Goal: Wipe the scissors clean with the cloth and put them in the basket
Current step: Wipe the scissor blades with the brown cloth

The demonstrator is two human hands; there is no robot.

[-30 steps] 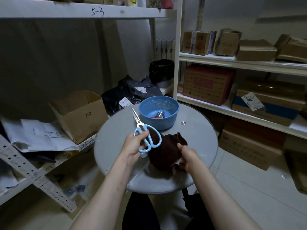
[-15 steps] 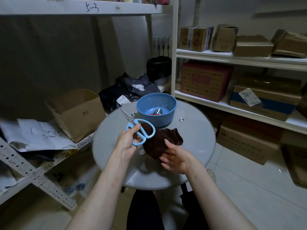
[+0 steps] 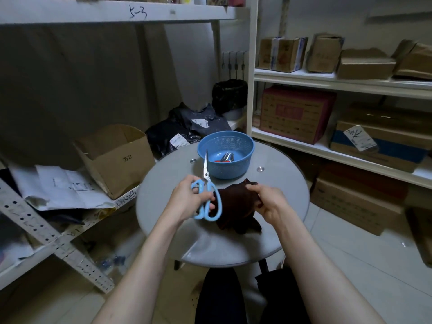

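Blue-handled scissors (image 3: 206, 177) in left hand (image 3: 187, 199), fingers curled round the loops, blades together, tips to the far side and overlapping the near-left rim of the blue basket (image 3: 230, 171) in view; cannot tell height above the table (image 3: 285, 220). Dark brown cloth (image 3: 236, 204) bunched just right of the loops and touching them, far-right end pinched in right hand (image 3: 268, 199), near end slumped on the table. Reads as the wipe step, barely begun: cloth at the handles only, no contact with the steel yet. To do it well: firm left grip on the loops, blades shut, no re-gripping mid-stroke. Fold the cloth into a thick pad, wrap round both blade faces at the pivot, pinch from the flat sides, pull out toward the tips, away from the body. Never along the edge with bare fingertips. Repeat with a fresh patch, then open slightly for inner faces and pivot if dirty; dirt not visible from here. Handles last. Risks: single thin layer near the edge; tips swinging into the basket wall and shoving it farther off. Basket at far centre of the table, a few metal tools (image 3: 225, 157) inside, so lay in flat, no dropping.
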